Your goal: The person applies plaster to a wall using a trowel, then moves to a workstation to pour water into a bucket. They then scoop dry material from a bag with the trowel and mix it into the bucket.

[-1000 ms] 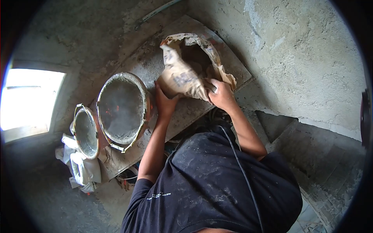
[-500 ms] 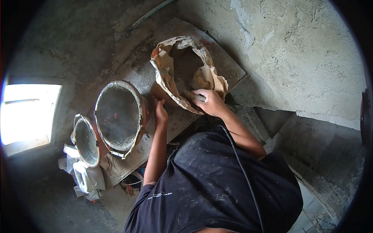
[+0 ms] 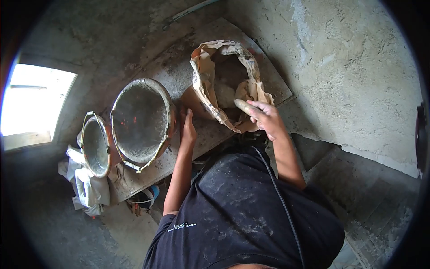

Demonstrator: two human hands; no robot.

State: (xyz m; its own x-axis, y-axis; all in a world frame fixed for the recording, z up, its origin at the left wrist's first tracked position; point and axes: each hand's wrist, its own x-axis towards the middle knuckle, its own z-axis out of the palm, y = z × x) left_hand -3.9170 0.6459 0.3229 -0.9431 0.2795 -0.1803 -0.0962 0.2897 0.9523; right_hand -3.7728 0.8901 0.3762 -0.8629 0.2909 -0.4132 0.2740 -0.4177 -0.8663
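Observation:
An open, crumpled paper sack of grey powder stands on a dusty board. My right hand is at the sack's near rim, shut on a dust-coated tool handle that points into the opening; the tool's other end is hidden. My left hand lies flat on the board between the sack's base and a large round bucket crusted with grey mortar. It holds nothing and its fingers are straight.
A smaller crusted bucket stands left of the large one, above crumpled white cloth. Rough plaster wall rises to the right, with concrete steps below it. A bright opening is at far left. A thin pipe lies beyond the board.
Both hands gripped the tilted sack a second ago. Now it stands upright and open; my left hand has dropped to the board and my right hand holds a tool handle at the rim.

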